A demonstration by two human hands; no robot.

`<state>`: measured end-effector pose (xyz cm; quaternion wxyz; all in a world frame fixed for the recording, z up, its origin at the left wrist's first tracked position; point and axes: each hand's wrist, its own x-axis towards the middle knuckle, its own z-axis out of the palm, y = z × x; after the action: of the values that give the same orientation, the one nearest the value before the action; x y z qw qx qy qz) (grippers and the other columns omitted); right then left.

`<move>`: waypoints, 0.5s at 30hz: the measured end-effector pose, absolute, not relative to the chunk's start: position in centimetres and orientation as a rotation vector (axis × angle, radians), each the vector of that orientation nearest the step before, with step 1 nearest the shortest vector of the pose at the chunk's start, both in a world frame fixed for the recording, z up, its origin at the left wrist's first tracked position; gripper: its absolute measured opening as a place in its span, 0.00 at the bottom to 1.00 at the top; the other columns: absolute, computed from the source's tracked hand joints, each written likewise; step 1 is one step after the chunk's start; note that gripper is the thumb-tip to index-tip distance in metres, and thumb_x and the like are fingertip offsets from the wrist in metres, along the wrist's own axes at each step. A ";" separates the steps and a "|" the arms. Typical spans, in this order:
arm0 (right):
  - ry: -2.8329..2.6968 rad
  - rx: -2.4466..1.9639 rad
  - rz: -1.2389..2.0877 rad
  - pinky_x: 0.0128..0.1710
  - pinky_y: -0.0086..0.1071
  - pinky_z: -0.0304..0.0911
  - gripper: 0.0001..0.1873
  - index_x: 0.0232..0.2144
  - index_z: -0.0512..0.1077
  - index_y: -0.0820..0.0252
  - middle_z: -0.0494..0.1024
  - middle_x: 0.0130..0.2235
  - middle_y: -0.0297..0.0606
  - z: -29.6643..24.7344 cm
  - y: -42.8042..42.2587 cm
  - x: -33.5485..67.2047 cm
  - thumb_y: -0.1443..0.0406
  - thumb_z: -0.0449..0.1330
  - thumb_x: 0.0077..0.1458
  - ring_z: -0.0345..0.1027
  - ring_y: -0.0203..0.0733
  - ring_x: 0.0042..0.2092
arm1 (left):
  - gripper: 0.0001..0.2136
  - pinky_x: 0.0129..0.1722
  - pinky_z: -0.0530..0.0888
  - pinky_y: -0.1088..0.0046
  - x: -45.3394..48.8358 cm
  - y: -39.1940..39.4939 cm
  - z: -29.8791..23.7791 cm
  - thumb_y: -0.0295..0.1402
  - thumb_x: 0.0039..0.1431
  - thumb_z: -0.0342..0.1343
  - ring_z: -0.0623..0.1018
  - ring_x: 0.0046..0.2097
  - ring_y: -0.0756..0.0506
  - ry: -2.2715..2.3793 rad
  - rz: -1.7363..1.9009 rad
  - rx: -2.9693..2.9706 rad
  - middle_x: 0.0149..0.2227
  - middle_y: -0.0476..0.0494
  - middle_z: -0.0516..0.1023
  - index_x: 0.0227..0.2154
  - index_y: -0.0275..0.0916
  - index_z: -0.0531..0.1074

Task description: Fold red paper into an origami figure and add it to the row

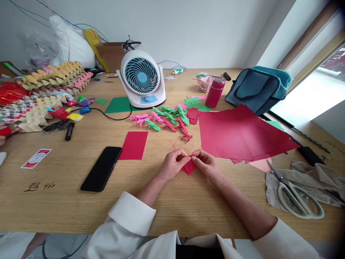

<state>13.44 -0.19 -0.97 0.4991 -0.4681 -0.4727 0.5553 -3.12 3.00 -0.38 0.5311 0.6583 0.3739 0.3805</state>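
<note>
Between my two hands is a small folded piece of red paper [189, 168], its pointed end toward me. My left hand [174, 163] pinches its upper left part between thumb and fingers. On the right edge, my right hand [207, 163] grips it the same way, with both thumbs close together near the top. The fingers partly cover the folds. Just beyond lie several folded paper figures [168, 117] in pink, green and red. A flat red paper rectangle [134, 145] is left of my hands, and large red sheets [242, 135] spread out to the right.
A black phone [101, 169] lies at left; scissors [293, 194] rest on a cloth at right. Behind stand a fan [142, 79], a red bottle [215, 92] and a blue bag [257, 90]. Egg trays [35, 113] crowd the far left, where another person's hand [5, 133] shows.
</note>
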 end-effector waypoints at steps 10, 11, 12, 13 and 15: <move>-1.180 -1.194 1.301 0.28 0.30 0.56 0.23 0.26 0.70 0.59 0.69 0.25 0.32 -0.8 0.0 13.5 0.46 0.66 0.46 0.58 0.35 0.27 | 0.13 0.27 0.62 0.77 -2.8 2.7 -0.3 0.39 0.59 0.57 0.65 0.27 0.52 0.965 0.904 1.659 0.23 0.53 0.66 0.24 0.37 0.66; -1.186 -1.193 1.300 0.28 0.30 0.55 0.23 0.26 0.70 0.59 0.68 0.24 0.32 -0.8 -0.1 13.5 0.46 0.65 0.47 0.57 0.35 0.26 | 0.12 0.27 0.62 0.77 -2.8 2.7 -0.2 0.38 0.59 0.57 0.65 0.27 0.52 0.964 0.906 1.674 0.23 0.53 0.66 0.24 0.37 0.66; -1.193 -1.192 1.303 0.27 0.30 0.54 0.22 0.26 0.69 0.60 0.67 0.24 0.31 -0.7 -0.1 13.6 0.46 0.65 0.48 0.57 0.34 0.26 | 0.12 0.27 0.62 0.77 -2.8 2.7 -0.2 0.37 0.60 0.56 0.65 0.27 0.53 0.962 0.912 1.687 0.24 0.53 0.66 0.24 0.37 0.66; -1.198 -1.191 1.306 0.27 0.30 0.53 0.22 0.25 0.69 0.60 0.67 0.23 0.31 -0.7 -0.1 13.6 0.47 0.64 0.50 0.56 0.34 0.26 | 0.11 0.27 0.62 0.78 -2.8 2.8 -0.1 0.36 0.60 0.56 0.65 0.27 0.53 0.960 0.919 1.696 0.24 0.53 0.66 0.24 0.37 0.66; -1.205 -1.189 1.310 0.27 0.29 0.52 0.22 0.24 0.69 0.60 0.66 0.23 0.30 -0.6 -0.2 13.7 0.48 0.63 0.52 0.55 0.34 0.26 | 0.11 0.27 0.62 0.78 -2.9 2.8 -0.1 0.35 0.59 0.56 0.65 0.27 0.53 0.959 0.930 1.706 0.23 0.53 0.66 0.24 0.37 0.65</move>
<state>13.70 -0.17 -0.65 0.4799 -0.4872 -0.4937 0.5371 -2.89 2.80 -0.11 0.4686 0.6956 0.3909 0.3792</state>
